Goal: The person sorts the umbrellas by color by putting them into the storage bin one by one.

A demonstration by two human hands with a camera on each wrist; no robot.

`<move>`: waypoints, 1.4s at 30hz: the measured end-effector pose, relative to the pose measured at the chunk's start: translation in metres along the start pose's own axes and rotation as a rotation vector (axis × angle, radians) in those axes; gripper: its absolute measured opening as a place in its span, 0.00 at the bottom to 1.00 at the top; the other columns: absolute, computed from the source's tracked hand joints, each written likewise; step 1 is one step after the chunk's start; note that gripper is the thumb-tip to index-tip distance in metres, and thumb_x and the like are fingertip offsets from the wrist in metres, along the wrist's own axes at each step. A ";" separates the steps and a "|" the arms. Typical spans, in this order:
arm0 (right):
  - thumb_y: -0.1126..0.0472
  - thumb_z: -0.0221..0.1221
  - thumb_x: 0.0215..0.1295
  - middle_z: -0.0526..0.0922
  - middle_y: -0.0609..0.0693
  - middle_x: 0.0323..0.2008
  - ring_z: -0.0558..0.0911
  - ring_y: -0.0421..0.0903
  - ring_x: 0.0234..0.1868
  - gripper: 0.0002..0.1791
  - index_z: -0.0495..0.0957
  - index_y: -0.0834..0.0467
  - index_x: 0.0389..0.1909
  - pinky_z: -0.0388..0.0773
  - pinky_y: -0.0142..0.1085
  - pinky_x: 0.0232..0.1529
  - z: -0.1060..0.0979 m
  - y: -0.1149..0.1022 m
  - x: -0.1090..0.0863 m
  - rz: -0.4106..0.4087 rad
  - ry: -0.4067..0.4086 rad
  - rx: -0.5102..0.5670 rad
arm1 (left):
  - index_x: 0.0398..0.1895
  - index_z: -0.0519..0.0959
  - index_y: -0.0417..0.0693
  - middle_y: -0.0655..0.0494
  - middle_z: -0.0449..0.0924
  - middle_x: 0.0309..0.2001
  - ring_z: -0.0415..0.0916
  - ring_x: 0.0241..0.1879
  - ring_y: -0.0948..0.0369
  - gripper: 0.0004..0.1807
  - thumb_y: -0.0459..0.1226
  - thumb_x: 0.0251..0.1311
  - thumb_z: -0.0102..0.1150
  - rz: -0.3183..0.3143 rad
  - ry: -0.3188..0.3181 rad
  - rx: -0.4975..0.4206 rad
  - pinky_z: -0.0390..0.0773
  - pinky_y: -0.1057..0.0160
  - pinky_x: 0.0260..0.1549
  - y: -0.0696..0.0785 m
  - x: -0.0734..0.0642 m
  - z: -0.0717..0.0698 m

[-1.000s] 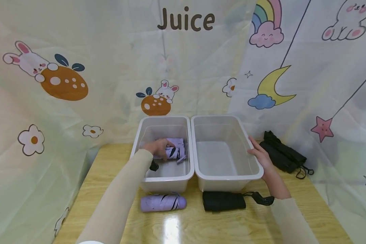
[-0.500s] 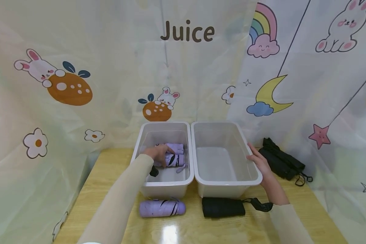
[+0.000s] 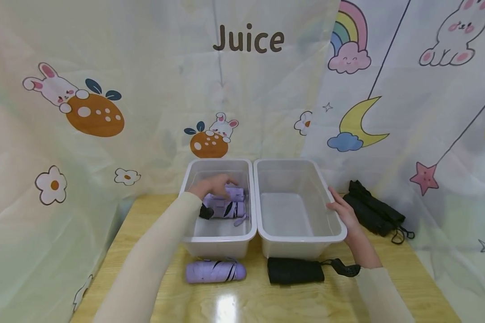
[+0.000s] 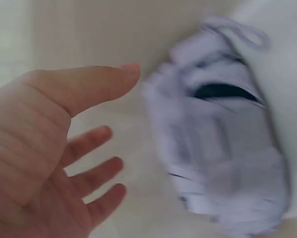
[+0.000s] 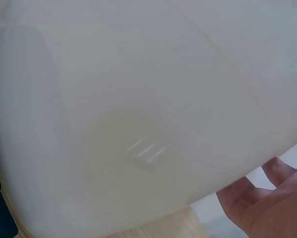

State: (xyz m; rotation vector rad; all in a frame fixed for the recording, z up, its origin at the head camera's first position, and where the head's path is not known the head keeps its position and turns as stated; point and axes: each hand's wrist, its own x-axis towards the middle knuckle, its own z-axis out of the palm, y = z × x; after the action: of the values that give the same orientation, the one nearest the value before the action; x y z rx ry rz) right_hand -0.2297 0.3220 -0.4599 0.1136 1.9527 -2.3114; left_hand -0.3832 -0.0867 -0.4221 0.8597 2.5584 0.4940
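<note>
Two folded purple umbrellas lie side by side on the floor of the left bin, and their long axis runs left to right across it. The left hand reaches in from the near left, over the left part of the pair, so most of their length extends to the right of the grip and below it. That grip is empty: thumb and fingers are spread and relaxed, and the left wrist view puts the pair (blurred there) just off the thumb tip, apart from it, with the long axis crossing the line in which the thumb points.

The left hand is clearly the nearer one; the right hand holds the outer rim of the right bin, well apart from the purple pair. A black piece sits at their left end, beneath the left wrist (whether a handle or something separate, I cannot tell).
</note>
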 end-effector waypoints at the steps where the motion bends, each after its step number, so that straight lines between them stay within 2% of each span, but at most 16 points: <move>1: 0.60 0.48 0.76 0.40 0.51 0.77 0.66 0.46 0.61 0.36 0.43 0.40 0.77 0.76 0.35 0.50 0.000 -0.001 0.000 -0.010 0.003 0.004 | 0.65 0.72 0.43 0.46 0.70 0.64 0.65 0.63 0.48 0.32 0.32 0.55 0.68 0.017 0.010 -0.012 0.69 0.52 0.59 0.007 -0.004 -0.009; 4: 0.59 0.48 0.76 0.41 0.50 0.77 0.64 0.47 0.62 0.36 0.44 0.40 0.77 0.75 0.35 0.51 0.001 -0.001 0.001 -0.030 0.004 0.008 | 0.66 0.72 0.46 0.45 0.69 0.65 0.65 0.64 0.48 0.29 0.33 0.59 0.65 0.062 0.025 -0.037 0.69 0.52 0.59 0.024 -0.019 -0.032; 6: 0.60 0.48 0.76 0.40 0.50 0.77 0.63 0.47 0.63 0.36 0.43 0.39 0.77 0.75 0.35 0.51 0.000 0.001 0.000 -0.022 0.006 0.012 | 0.66 0.72 0.49 0.48 0.70 0.65 0.66 0.63 0.51 0.28 0.35 0.60 0.64 0.093 0.051 -0.041 0.70 0.54 0.58 0.033 -0.032 -0.041; 10: 0.61 0.46 0.77 0.38 0.49 0.77 0.60 0.50 0.66 0.36 0.42 0.38 0.77 0.75 0.34 0.50 0.000 0.007 -0.003 0.005 0.009 0.019 | 0.66 0.72 0.52 0.55 0.71 0.63 0.66 0.64 0.56 0.26 0.39 0.63 0.62 0.170 0.126 -0.029 0.69 0.55 0.59 0.043 -0.065 -0.046; 13: 0.60 0.47 0.77 0.37 0.48 0.77 0.59 0.49 0.66 0.36 0.42 0.37 0.77 0.74 0.33 0.50 0.000 0.007 -0.003 0.004 0.008 0.018 | 0.65 0.73 0.52 0.55 0.72 0.62 0.67 0.62 0.56 0.25 0.42 0.65 0.61 0.224 0.197 0.080 0.69 0.54 0.59 0.057 -0.100 -0.046; 15: 0.61 0.47 0.76 0.37 0.47 0.77 0.60 0.48 0.65 0.36 0.43 0.37 0.77 0.74 0.32 0.50 0.000 0.005 -0.002 0.004 0.008 0.020 | 0.64 0.74 0.53 0.55 0.73 0.60 0.69 0.59 0.56 0.25 0.44 0.65 0.61 0.263 0.251 0.183 0.70 0.54 0.57 0.070 -0.127 -0.041; 18: 0.60 0.48 0.76 0.37 0.47 0.77 0.58 0.49 0.67 0.36 0.43 0.37 0.77 0.74 0.32 0.50 0.000 0.002 -0.001 -0.004 0.004 0.020 | 0.61 0.77 0.55 0.57 0.76 0.54 0.73 0.52 0.59 0.23 0.45 0.63 0.63 0.348 0.334 0.331 0.74 0.57 0.51 0.086 -0.164 -0.025; 21: 0.60 0.48 0.76 0.37 0.47 0.77 0.57 0.51 0.68 0.36 0.43 0.37 0.77 0.75 0.34 0.51 0.000 0.001 -0.001 -0.013 -0.006 0.020 | 0.58 0.79 0.55 0.60 0.77 0.50 0.75 0.49 0.61 0.22 0.45 0.61 0.65 0.426 0.384 0.371 0.76 0.59 0.49 0.096 -0.193 -0.004; 26: 0.60 0.47 0.77 0.36 0.48 0.77 0.62 0.47 0.65 0.35 0.44 0.37 0.77 0.74 0.33 0.50 -0.001 0.002 -0.002 -0.013 -0.006 0.023 | 0.53 0.81 0.58 0.64 0.78 0.47 0.75 0.46 0.64 0.19 0.44 0.57 0.68 0.486 0.435 0.367 0.76 0.61 0.47 0.095 -0.226 0.034; 30: 0.61 0.47 0.77 0.36 0.48 0.77 0.63 0.45 0.64 0.35 0.43 0.38 0.77 0.74 0.33 0.51 0.000 0.001 -0.003 -0.017 -0.020 0.022 | 0.49 0.82 0.58 0.66 0.78 0.43 0.76 0.43 0.63 0.18 0.40 0.52 0.71 0.536 0.510 0.424 0.75 0.59 0.45 0.091 -0.240 0.062; 33: 0.61 0.47 0.77 0.36 0.48 0.77 0.64 0.44 0.64 0.36 0.43 0.38 0.77 0.74 0.33 0.51 0.001 0.001 -0.003 -0.010 -0.028 0.022 | 0.49 0.82 0.58 0.65 0.78 0.43 0.75 0.43 0.62 0.21 0.38 0.48 0.72 0.576 0.557 0.464 0.75 0.58 0.44 0.087 -0.242 0.085; 35: 0.61 0.47 0.76 0.38 0.49 0.77 0.65 0.44 0.63 0.35 0.44 0.37 0.77 0.75 0.33 0.51 0.001 -0.001 -0.003 -0.014 -0.018 0.019 | 0.50 0.81 0.60 0.64 0.77 0.43 0.75 0.44 0.62 0.23 0.38 0.47 0.72 0.591 0.560 0.470 0.75 0.58 0.44 0.083 -0.237 0.100; 38: 0.60 0.48 0.76 0.39 0.49 0.77 0.64 0.45 0.63 0.35 0.45 0.37 0.76 0.75 0.32 0.49 0.001 -0.003 -0.002 -0.022 0.002 0.016 | 0.51 0.80 0.61 0.60 0.77 0.45 0.74 0.44 0.60 0.25 0.40 0.47 0.72 0.581 0.527 0.479 0.75 0.57 0.44 0.070 -0.225 0.126; 42: 0.60 0.48 0.76 0.37 0.45 0.77 0.55 0.51 0.69 0.36 0.44 0.37 0.77 0.74 0.31 0.50 0.001 -0.001 -0.002 -0.014 -0.003 0.020 | 0.55 0.78 0.61 0.55 0.77 0.48 0.73 0.46 0.56 0.28 0.43 0.46 0.72 0.496 0.483 0.517 0.75 0.54 0.43 0.046 -0.210 0.162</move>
State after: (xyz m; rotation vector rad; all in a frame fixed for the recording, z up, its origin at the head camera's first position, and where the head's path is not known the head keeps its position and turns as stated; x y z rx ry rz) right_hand -0.2277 0.3209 -0.4587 0.0981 1.9355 -2.3386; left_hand -0.1305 -0.1516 -0.4878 1.7702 2.9571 0.1765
